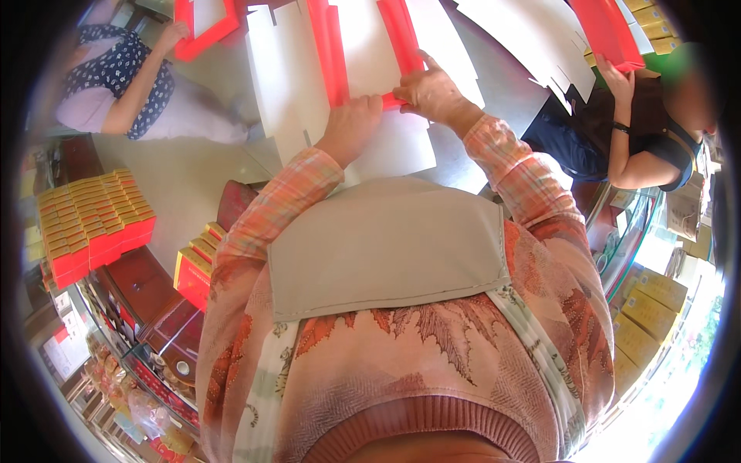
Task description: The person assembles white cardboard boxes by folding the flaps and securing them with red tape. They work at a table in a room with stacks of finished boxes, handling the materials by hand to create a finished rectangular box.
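A partly folded red and white cardboard box (pixel 330 55) lies in front of me, white inside, with red walls raised along its two sides. My left hand (pixel 351 130) is closed at its near left corner, fingertips on the short red near edge. At the near right corner my right hand (pixel 434 94) grips the same box, its thumb by the near edge and a finger reaching along the right red wall. White cardboard sheets (pixel 276 85) with cut slots lie under and beside the box.
At the left, a person (pixel 116 85) holds a red-framed box piece (pixel 207 40). At the right, another person (pixel 644 116) holds a red box (pixel 606 31) near more white blanks (pixel 525 35). Stacked yellow and red boxes (pixel 96 220) stand at lower left; yellow cartons (pixel 648 309) at lower right.
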Action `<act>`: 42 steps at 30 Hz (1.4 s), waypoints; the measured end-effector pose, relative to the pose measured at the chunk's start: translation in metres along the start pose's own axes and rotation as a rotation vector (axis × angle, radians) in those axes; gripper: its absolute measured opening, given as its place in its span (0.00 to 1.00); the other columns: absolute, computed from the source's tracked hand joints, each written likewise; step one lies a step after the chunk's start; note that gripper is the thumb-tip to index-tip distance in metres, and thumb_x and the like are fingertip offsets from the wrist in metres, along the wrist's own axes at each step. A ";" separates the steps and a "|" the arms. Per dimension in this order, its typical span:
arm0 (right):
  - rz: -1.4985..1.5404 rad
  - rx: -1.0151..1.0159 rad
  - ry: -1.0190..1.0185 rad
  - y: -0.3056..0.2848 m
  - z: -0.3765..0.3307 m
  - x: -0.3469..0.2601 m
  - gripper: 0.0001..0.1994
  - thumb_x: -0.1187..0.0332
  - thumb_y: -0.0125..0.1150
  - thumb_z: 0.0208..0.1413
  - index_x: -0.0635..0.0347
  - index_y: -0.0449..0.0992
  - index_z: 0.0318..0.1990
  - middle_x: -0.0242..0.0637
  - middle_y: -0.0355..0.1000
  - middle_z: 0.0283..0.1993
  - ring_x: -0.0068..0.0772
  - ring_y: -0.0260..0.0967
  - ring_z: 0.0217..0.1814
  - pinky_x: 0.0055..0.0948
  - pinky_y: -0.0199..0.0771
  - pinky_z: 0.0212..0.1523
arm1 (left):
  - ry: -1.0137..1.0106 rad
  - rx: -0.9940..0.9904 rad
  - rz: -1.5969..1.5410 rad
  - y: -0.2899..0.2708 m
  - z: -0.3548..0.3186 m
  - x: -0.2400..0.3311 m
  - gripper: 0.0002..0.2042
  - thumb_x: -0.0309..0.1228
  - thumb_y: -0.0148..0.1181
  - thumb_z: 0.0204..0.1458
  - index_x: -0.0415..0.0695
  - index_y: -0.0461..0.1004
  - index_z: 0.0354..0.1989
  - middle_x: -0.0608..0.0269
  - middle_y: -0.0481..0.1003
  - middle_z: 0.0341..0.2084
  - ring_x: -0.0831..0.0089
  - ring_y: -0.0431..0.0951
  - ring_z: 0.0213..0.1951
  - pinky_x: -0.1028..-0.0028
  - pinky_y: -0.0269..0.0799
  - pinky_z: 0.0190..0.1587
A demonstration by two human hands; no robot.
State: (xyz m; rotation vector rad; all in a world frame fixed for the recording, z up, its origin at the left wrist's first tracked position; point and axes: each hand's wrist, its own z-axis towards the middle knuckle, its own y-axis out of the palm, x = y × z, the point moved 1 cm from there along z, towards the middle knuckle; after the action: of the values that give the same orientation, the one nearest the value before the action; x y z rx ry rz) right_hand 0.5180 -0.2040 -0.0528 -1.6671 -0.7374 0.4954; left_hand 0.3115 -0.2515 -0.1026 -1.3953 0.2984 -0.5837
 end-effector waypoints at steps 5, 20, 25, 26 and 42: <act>-0.017 0.281 -0.084 0.031 -0.007 0.004 0.05 0.63 0.67 0.62 0.46 0.83 0.43 0.28 0.79 0.37 0.31 0.81 0.47 0.47 0.56 0.84 | 0.017 0.032 -0.007 -0.005 0.002 0.008 0.05 0.26 0.61 0.57 0.43 0.74 0.40 0.60 0.79 0.30 0.60 0.84 0.33 0.60 0.81 0.29; 0.015 0.132 -0.063 0.037 -0.006 -0.004 0.08 0.74 0.60 0.62 0.47 0.83 0.43 0.29 0.78 0.36 0.34 0.81 0.46 0.39 0.78 0.68 | -0.011 -0.103 -0.040 -0.004 0.006 0.028 0.06 0.27 0.64 0.56 0.42 0.75 0.40 0.55 0.81 0.28 0.60 0.85 0.29 0.59 0.78 0.27; 0.063 -0.005 -0.110 0.025 -0.014 -0.002 0.15 0.74 0.64 0.60 0.45 0.84 0.52 0.29 0.79 0.47 0.37 0.78 0.57 0.35 0.84 0.53 | 0.122 -0.483 -0.271 -0.054 0.018 0.007 0.23 0.43 0.75 0.49 0.45 0.79 0.51 0.53 0.81 0.49 0.60 0.79 0.58 0.52 0.74 0.57; 0.021 0.001 -0.114 0.026 -0.017 0.003 0.17 0.75 0.65 0.59 0.42 0.84 0.54 0.28 0.78 0.46 0.36 0.78 0.55 0.36 0.84 0.53 | 0.229 -0.494 -0.185 -0.077 0.023 0.000 0.27 0.45 0.77 0.45 0.46 0.80 0.52 0.55 0.79 0.54 0.61 0.74 0.64 0.52 0.68 0.62; 0.265 0.064 -0.123 0.030 -0.011 -0.021 0.13 0.61 0.72 0.59 0.39 0.86 0.51 0.25 0.76 0.47 0.33 0.77 0.55 0.39 0.80 0.55 | 0.343 -0.472 -0.054 -0.044 0.031 -0.026 0.23 0.47 0.79 0.41 0.50 0.81 0.44 0.66 0.73 0.43 0.66 0.73 0.53 0.62 0.68 0.50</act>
State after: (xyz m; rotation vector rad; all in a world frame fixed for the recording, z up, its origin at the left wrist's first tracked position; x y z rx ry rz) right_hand 0.5165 -0.2294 -0.0810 -1.6944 -0.5846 0.8061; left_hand 0.2971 -0.2147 -0.0578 -1.7563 0.7102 -0.8357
